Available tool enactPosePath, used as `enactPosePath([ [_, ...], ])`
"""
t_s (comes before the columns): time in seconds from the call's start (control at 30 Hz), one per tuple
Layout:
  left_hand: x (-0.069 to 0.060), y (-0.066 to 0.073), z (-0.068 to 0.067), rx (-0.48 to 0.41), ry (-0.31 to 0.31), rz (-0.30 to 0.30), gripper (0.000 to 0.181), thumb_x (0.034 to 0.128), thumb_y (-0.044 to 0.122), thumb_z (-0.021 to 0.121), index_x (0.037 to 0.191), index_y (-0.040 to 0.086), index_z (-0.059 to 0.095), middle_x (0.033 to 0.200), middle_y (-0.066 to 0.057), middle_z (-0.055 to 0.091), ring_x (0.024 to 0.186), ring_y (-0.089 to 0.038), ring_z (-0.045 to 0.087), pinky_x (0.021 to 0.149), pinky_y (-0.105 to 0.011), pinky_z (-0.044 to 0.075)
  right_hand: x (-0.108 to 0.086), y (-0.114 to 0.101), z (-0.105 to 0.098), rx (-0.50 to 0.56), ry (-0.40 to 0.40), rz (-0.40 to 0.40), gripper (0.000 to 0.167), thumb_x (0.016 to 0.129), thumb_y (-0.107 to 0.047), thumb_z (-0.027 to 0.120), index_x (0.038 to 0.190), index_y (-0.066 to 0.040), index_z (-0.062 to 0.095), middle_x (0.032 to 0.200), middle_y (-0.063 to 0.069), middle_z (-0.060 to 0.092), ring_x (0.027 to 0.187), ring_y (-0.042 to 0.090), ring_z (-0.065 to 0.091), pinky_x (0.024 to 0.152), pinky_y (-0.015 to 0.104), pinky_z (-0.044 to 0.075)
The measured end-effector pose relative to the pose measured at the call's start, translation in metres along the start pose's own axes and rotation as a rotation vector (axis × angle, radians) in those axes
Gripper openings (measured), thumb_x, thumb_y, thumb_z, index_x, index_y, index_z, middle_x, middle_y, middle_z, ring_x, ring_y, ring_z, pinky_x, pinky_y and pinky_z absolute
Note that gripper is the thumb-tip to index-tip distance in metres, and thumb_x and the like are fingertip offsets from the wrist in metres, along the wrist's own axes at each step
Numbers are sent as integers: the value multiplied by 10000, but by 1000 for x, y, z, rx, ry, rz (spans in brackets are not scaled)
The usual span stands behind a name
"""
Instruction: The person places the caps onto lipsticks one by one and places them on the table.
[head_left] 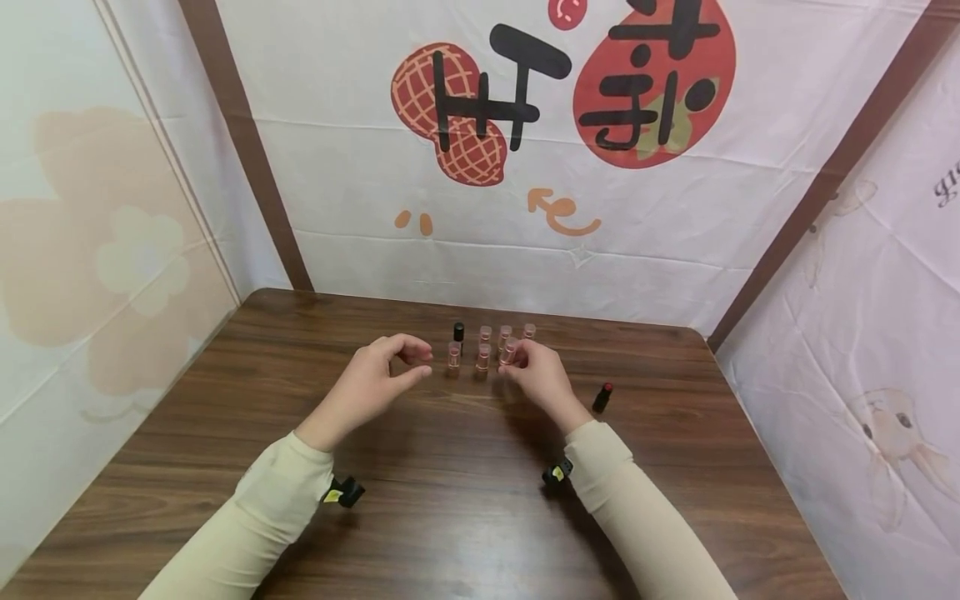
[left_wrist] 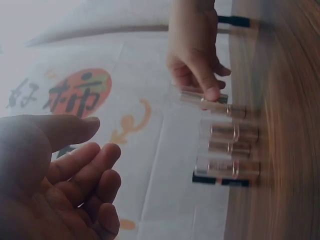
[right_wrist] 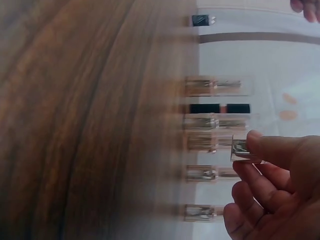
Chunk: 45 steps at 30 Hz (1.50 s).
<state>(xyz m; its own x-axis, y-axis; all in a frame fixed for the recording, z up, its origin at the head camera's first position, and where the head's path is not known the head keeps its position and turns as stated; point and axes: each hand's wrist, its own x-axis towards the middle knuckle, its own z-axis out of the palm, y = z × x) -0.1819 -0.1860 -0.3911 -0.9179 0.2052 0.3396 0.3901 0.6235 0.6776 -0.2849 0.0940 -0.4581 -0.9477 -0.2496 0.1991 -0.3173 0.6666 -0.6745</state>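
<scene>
My right hand [head_left: 542,379] pinches a lipstick tube [right_wrist: 241,150] with a clear pinkish case between thumb and fingers. In the left wrist view that tube tilts, and its base stands off the table. Several similar lipstick tubes stand upright beside it, among them a front-left one [head_left: 453,358], a front-middle one [head_left: 483,360] and a back-right one [head_left: 529,332]. A slim black tube [head_left: 458,335] stands behind the front-left one. Left of this group, my left hand [head_left: 378,375] hovers with loosely bent fingers and nothing between them; thumb and fingertips [left_wrist: 111,155] are apart.
On the right of the table, beyond my right hand, a black lipstick [head_left: 603,397] with a red top stands alone. The dark wooden table [head_left: 435,517] ends at a printed white cloth [head_left: 337,167] at the back. More cloth hangs at both sides.
</scene>
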Motion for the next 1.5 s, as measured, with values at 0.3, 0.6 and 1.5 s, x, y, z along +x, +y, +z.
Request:
enactPosePath([
  [0.3, 7, -20, -11, -28, 17, -82, 268, 975, 250, 731, 1198, 114, 673, 1135, -27, 718, 1008, -192, 656, 843, -390, 523, 15, 9, 10, -65, -67, 119, 174, 897, -200, 814, 995, -126, 690, 940, 24, 703, 867, 204, 636, 782, 410, 524],
  [0.6, 10, -36, -21, -33, 38, -136, 306, 986, 280, 714, 1225, 96, 662, 1168, -62, 710, 1042, -221, 657, 904, -427, 511, 20, 15, 18, -97, -89, 171, 248, 896, -206, 815, 1095, -115, 700, 1032, 49, 712, 980, 237, 652, 865, 426, 525],
  [1.5, 6, -53, -43, 20, 79, -185, 369, 995, 332, 696, 1274, 97, 640, 1204, -81, 692, 1079, -264, 628, 879, -434, 481, -29, -26, -67, 78, 78, -10, 381, 911, -201, 803, 1246, -98, 653, 1197, 80, 706, 981, 230, 685, 831, 415, 570],
])
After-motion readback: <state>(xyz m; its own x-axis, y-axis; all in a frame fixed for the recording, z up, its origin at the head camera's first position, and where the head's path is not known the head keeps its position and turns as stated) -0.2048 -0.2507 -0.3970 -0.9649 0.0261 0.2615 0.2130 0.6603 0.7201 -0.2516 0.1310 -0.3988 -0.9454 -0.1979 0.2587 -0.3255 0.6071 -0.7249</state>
